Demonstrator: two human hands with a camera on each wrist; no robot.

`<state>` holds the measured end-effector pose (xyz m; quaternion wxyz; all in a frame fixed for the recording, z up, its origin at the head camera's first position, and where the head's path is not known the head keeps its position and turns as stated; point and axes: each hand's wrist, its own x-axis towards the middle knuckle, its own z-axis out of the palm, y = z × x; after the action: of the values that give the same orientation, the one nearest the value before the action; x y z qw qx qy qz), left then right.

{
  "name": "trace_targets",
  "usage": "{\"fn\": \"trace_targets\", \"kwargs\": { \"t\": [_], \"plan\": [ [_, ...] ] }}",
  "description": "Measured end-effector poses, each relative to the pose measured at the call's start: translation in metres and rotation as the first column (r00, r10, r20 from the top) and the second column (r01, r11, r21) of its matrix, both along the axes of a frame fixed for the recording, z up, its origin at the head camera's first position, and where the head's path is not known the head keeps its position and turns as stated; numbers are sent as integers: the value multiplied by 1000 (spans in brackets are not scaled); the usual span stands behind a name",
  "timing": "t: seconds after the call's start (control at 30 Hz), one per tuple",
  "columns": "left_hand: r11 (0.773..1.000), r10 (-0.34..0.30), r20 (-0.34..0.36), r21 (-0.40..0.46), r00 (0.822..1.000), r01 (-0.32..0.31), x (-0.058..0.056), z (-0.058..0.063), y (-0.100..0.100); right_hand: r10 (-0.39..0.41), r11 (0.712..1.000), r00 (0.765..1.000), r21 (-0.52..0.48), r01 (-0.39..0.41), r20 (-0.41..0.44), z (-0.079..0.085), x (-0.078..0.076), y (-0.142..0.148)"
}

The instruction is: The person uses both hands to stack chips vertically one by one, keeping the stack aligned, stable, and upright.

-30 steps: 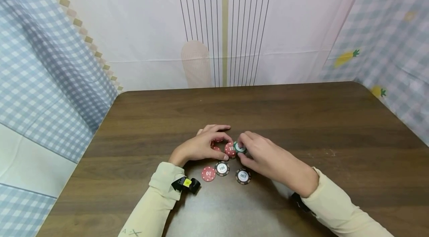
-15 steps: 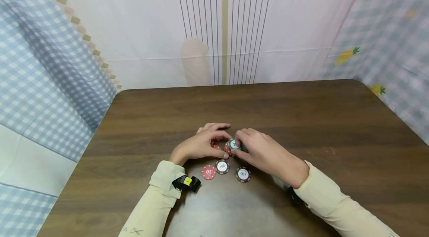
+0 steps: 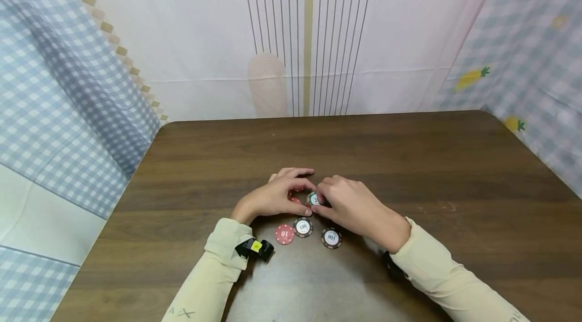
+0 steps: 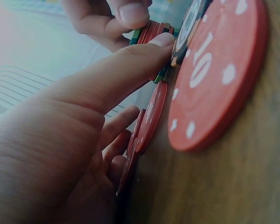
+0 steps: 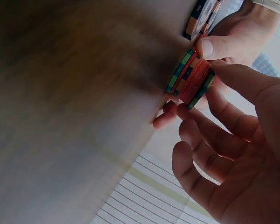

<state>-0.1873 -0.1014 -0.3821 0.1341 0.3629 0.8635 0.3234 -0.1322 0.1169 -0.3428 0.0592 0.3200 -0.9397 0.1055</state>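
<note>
Already the left hand (image 3: 275,199) grips a stack (image 5: 194,80) several chips high, the right hand (image 3: 353,205) pinching its green top chip (image 3: 312,200); red chips (image 3: 285,234) and black chips (image 3: 331,238) lie unstacked nearer

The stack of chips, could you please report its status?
Left hand round stack. Right hand pinches green chip at top. Loose chips nearby, seemingly not in the way.
</note>
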Motion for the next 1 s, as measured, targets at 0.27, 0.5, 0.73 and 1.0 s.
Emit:
{"fn": "trace_targets", "kwargs": {
  "t": [0.27, 0.5, 0.73, 1.0],
  "plan": [
    [1000, 2, 23, 2, 1000, -2, 1, 0, 0, -13, 998, 996, 64, 8, 87, 5, 2, 3],
    [1000, 7, 63, 21, 998, -9, 0, 2, -3, 27, 999, 999, 42, -29, 38, 3, 2, 5],
    [1000, -1, 53, 24, 999, -1, -2, 2, -3, 26, 999, 1000, 37, -27, 14, 3, 0, 6],
    [1000, 3, 56, 13, 998, -4, -1, 3, -3, 13, 999, 999, 41, -15, 41, 5, 0, 6]
  ]
}}
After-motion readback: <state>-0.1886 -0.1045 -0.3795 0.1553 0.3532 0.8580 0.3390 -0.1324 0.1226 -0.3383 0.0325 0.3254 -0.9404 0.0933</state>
